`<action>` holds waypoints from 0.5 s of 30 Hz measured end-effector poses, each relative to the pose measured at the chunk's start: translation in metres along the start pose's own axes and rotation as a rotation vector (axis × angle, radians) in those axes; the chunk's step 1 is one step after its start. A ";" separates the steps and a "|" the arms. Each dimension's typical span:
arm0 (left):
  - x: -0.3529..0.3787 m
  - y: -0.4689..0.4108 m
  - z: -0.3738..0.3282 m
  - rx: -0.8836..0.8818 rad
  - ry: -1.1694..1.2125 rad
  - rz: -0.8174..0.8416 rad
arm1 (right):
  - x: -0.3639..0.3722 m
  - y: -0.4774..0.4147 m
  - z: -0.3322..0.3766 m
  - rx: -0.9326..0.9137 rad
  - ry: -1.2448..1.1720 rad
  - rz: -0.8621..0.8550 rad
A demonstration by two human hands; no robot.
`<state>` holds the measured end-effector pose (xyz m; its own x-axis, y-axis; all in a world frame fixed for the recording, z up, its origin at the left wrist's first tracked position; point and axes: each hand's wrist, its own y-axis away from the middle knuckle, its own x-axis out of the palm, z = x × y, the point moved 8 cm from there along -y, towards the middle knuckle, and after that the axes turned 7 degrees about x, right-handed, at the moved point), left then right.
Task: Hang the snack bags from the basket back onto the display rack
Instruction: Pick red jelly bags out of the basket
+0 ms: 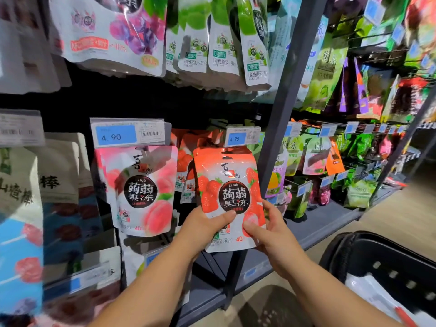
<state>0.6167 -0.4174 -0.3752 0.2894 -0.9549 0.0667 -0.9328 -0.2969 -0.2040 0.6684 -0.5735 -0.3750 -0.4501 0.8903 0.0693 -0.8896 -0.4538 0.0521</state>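
Note:
A red strawberry jelly snack bag is held upright in front of the display rack. My left hand grips its lower left edge with the thumb across the front. My right hand pinches its lower right corner. The bag's top hang hole sits just below a blue 4.90 price tag, at a peg where more red strawberry bags hang behind. The black basket stands at the lower right with white packs inside.
A pink peach jelly bag hangs to the left under another 4.90 tag. Green and purple bags hang above. A dark rack post runs right of the held bag. Further pegs of green bags fill the right section above the wooden floor.

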 end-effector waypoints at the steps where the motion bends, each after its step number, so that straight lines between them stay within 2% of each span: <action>1: 0.001 -0.002 0.000 0.002 -0.017 0.006 | -0.002 -0.001 0.001 -0.026 0.002 -0.012; 15: -0.010 -0.018 -0.022 0.145 -0.323 -0.136 | 0.003 -0.021 0.003 -0.190 -0.001 -0.167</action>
<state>0.6256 -0.4027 -0.3503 0.4831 -0.8515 -0.2040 -0.8477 -0.3967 -0.3521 0.6856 -0.5617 -0.3731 -0.2959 0.9521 0.0768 -0.9503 -0.2852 -0.1251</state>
